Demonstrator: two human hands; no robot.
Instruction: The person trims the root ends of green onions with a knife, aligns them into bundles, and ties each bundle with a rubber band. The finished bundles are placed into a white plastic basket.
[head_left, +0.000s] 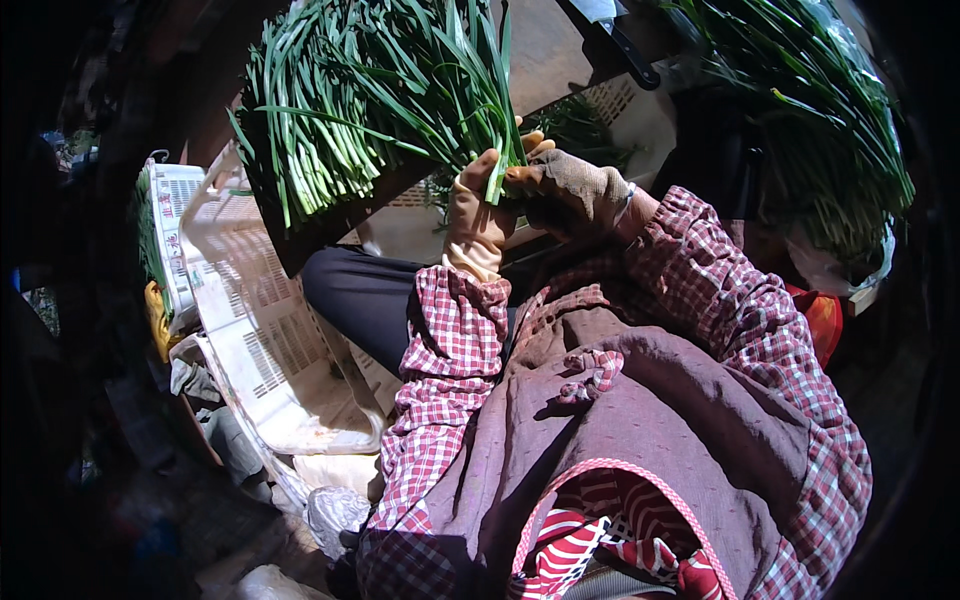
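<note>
My left hand (480, 202), in a pale glove, is closed around the stem ends of a small bunch of garlic chives (496, 142). My right hand (574, 187), in a dirty knit glove with some fingertips bare, is at the base of that bunch from the right, its fingers bent; whether it pinches a stem I cannot tell. A large pile of green leafy stalks (330, 142) lies on a dark board to the left, pale ends towards me. A knife with a black handle (630, 54) rests on the board at the top.
A white plastic crate (262, 315) with slotted walls stands at the left, another crate (174, 225) beyond it. More long green stalks (832, 127) in clear plastic lie at the right. Cut greens (581, 127) are in a crate below the board. My knee (360, 292) is between crate and board.
</note>
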